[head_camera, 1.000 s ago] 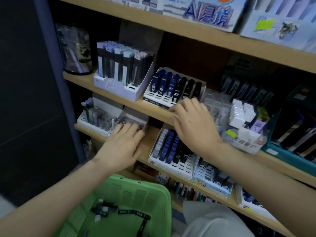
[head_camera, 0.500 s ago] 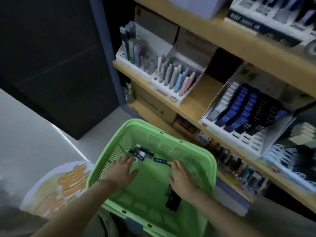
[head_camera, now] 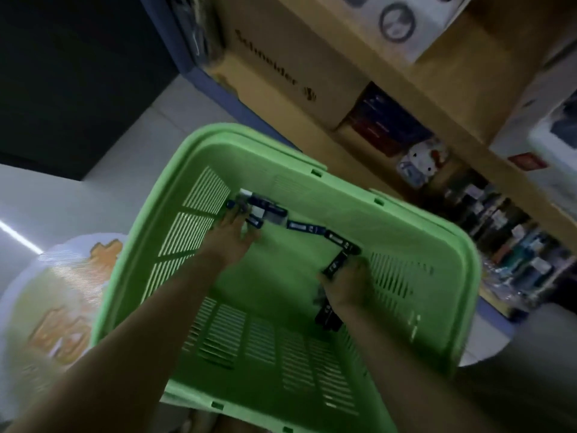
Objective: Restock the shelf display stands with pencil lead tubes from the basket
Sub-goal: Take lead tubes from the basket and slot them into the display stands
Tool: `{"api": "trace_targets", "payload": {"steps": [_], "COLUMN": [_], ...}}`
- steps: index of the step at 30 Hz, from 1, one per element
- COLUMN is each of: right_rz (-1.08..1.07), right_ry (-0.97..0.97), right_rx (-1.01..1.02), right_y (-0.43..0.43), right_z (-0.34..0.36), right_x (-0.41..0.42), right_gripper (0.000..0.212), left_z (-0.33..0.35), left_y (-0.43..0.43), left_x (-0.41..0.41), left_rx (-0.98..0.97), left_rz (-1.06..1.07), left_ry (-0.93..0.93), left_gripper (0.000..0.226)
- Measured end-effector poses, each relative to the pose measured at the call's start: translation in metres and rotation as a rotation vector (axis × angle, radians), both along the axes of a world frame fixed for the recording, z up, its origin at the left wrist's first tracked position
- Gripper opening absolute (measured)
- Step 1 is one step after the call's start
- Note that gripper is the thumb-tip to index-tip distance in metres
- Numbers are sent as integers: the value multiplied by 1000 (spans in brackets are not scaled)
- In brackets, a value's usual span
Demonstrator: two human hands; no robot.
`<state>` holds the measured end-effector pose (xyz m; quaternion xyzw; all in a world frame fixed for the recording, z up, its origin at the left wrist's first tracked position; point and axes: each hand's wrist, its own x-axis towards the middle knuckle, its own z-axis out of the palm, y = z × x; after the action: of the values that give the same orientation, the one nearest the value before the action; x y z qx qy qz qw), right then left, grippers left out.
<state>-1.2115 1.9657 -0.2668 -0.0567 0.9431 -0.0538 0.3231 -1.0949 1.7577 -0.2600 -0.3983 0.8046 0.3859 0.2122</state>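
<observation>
Since half a second ago the view has dropped closer to the basket; the display stands are out of sight.

- Far left: round floor sticker (head_camera: pixel 62 310) with orange characters, too blurred to read.
- Green slotted plastic basket (head_camera: pixel 271 148), both forearms reaching in.
- Left hand (head_camera: pixel 232 237) has moved to the far left corner. Fingers are stretched out, tips touching the cluster of dark blue-labelled pencil lead tubes (head_camera: pixel 265 209); nothing enclosed.
- More tubes trail rightward along the basket floor.
- Above: brown cardboard box (head_camera: pixel 281 51) printed "Schneider".
- Right hand (head_camera: pixel 349 284) is now nearer the right wall, fingers curled beside a dark tube (head_camera: pixel 335 264). Blur; cannot tell whether it grips.
- Right: wooden shelf (head_camera: pixel 452 98).
</observation>
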Motion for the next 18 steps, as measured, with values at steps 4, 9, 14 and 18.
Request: {"api": "trace_targets", "payload": {"steps": [4,9,14,18], "right_rz": [-105,-111,-132,-122], "right_ry": [-104,-292,-410,-444], "right_rx": [-145,-319,-432,-569], "right_y": [-11,-27,-41,-47], "right_z": [-20,-23,-18,-4], "right_x": [8,20,21,15], "right_gripper": [40,13,13,8], "left_z": [-13,-11,-14,-9], "left_y": [1,-4,-3,6], "left_x": [3,-7,-16,-22], "left_rx": [-64,-218,-339,-74], "left_rz": [-20,-108,-209,137], "left_ry": [104,109,41,80], "left_gripper": [55,42,39,31]}}
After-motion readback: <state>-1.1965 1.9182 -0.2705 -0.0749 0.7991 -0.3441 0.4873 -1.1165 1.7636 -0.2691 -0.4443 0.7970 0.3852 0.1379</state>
